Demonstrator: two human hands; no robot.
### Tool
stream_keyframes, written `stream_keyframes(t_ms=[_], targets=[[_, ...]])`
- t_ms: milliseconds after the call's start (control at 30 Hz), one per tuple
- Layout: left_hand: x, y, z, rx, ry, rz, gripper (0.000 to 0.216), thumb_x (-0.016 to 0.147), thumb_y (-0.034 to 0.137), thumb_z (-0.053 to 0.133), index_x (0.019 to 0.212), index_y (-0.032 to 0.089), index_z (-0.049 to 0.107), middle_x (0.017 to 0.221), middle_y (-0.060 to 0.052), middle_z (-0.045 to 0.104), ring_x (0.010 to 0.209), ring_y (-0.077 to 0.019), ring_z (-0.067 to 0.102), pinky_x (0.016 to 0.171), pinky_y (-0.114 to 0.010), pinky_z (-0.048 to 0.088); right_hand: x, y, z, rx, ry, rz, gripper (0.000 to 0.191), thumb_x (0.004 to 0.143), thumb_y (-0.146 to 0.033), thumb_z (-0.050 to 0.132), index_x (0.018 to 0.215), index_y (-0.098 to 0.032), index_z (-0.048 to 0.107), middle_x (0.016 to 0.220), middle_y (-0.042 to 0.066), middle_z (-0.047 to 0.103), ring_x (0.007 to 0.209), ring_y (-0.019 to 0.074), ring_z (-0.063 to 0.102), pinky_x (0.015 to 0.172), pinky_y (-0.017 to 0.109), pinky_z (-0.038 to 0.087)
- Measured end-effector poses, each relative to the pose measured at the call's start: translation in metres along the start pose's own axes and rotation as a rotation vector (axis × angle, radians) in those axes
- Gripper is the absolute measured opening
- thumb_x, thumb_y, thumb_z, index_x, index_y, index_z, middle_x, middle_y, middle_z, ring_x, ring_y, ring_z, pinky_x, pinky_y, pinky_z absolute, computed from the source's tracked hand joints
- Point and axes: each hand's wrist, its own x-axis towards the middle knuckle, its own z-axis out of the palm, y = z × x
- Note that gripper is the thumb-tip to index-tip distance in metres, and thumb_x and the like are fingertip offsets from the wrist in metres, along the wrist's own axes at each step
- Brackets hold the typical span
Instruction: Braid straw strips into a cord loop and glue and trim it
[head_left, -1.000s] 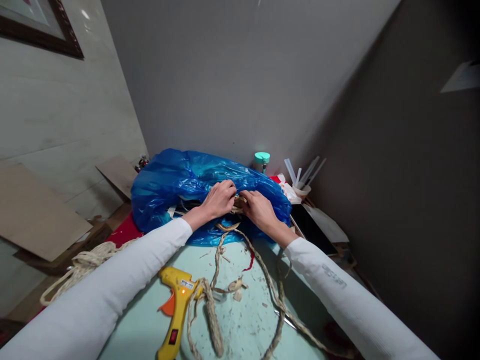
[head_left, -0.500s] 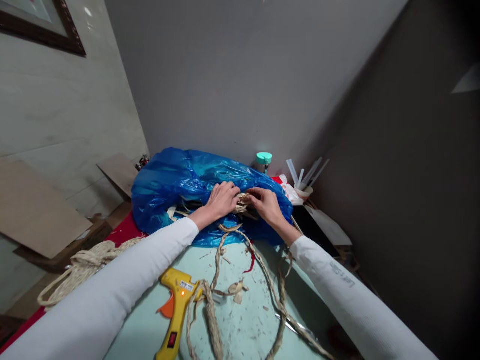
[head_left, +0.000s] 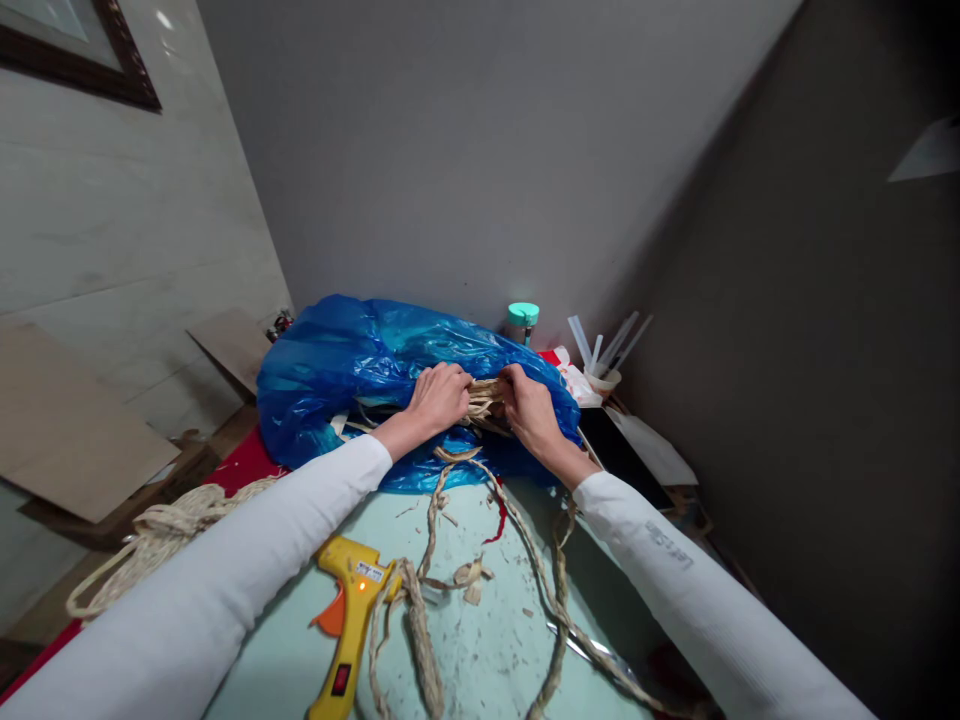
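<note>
At the mouth of a crumpled blue plastic bag (head_left: 330, 350), both hands are on a bundle of dry, straw-coloured plant strips (head_left: 486, 398). My left hand (head_left: 441, 392) has its fingers curled round the bundle's left part. On the right part, my right hand (head_left: 529, 402) grips with thumb and fingers closed. More pale strips show inside the bag below my left wrist. Nearer me, a twisted fibre cord (head_left: 536, 560) runs over the pale green table (head_left: 480, 660). A yellow glue gun (head_left: 351, 620) with an orange trigger lies to its left, its small light lit.
A coil of pale rope (head_left: 176, 525) rests on red cloth at left. Behind the bag stands a jar with a turquoise lid (head_left: 523, 312). Glue sticks fill a cup (head_left: 602, 382) at right, beside a dark flat tablet-like thing (head_left: 622, 455). Fibre scraps litter the table.
My right hand has shifted slightly up and tightened on the strips, which now lie straighter between the hands. My left hand keeps its place. The whole view has moved slightly.
</note>
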Motion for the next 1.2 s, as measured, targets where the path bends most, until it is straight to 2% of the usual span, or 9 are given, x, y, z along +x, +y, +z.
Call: stream_keyframes(t_ms=[133,333,500,667,933,1067,1200], targets=[[0.0,0.003,-0.001,-0.035,0.029,0.018,0.031,0.094,0.033,0.059,0.12,0.017,0.061,0.123,-0.01,0.063,0.105,-0.0228,0.063,0.089,-0.045,0.055,0.003,-0.004,0.0,0.169,-0.039,0.039,0.028,0.097,-0.035,0.058,0.116,-0.015,0.061,0.108,0.007,0.065,0.089,0.0171,0.066,0.078,0.036,0.057],[0.002,-0.002,0.0,-0.103,0.097,0.083,0.027,0.093,0.031,0.06,0.116,0.016,0.063,0.12,-0.009,0.064,0.108,-0.0237,0.062,0.092,-0.046,0.053,-0.001,-0.004,-0.009,0.465,-0.225,0.049,0.028,0.096,-0.033,0.059,0.117,-0.015,0.061,0.112,0.007,0.065,0.094,0.0187,0.066,0.081,0.038,0.057],[0.0,-0.005,0.003,-0.129,0.128,0.104,0.025,0.094,0.031,0.059,0.113,0.016,0.064,0.117,-0.009,0.065,0.103,-0.0219,0.064,0.089,-0.044,0.054,-0.005,0.001,-0.008,0.564,-0.294,0.098,0.027,0.096,-0.034,0.058,0.116,-0.015,0.061,0.108,0.007,0.066,0.09,0.0174,0.066,0.079,0.036,0.058],[-0.004,-0.006,0.002,-0.141,0.154,0.082,0.029,0.094,0.032,0.059,0.117,0.016,0.062,0.12,-0.01,0.064,0.104,-0.0224,0.063,0.089,-0.045,0.054,-0.001,0.006,-0.001,0.546,-0.313,0.095,0.027,0.096,-0.034,0.059,0.115,-0.015,0.061,0.106,0.006,0.066,0.087,0.0168,0.066,0.077,0.036,0.058],[-0.003,-0.008,0.004,-0.186,0.145,0.032,0.028,0.094,0.033,0.058,0.117,0.017,0.062,0.118,-0.009,0.064,0.099,-0.0207,0.064,0.084,-0.041,0.056,-0.005,-0.004,0.0,0.456,-0.368,-0.063,0.03,0.092,-0.032,0.065,0.116,-0.014,0.061,0.103,0.005,0.069,0.091,0.0184,0.068,0.083,0.039,0.057],[-0.002,-0.008,0.005,-0.199,0.121,0.031,0.028,0.094,0.033,0.058,0.117,0.017,0.062,0.118,-0.009,0.064,0.099,-0.0207,0.064,0.084,-0.041,0.056,-0.006,-0.006,0.001,0.337,-0.298,-0.074,0.027,0.094,-0.034,0.062,0.112,-0.014,0.062,0.095,0.003,0.068,0.081,0.0162,0.067,0.076,0.035,0.057],[-0.002,-0.007,0.005,-0.198,0.127,-0.008,0.029,0.094,0.033,0.058,0.118,0.017,0.061,0.119,-0.01,0.063,0.1,-0.0211,0.064,0.085,-0.042,0.056,-0.004,-0.002,0.004,0.238,-0.215,-0.059,0.027,0.095,-0.035,0.06,0.112,-0.014,0.062,0.1,0.004,0.066,0.082,0.016,0.065,0.075,0.034,0.056]])
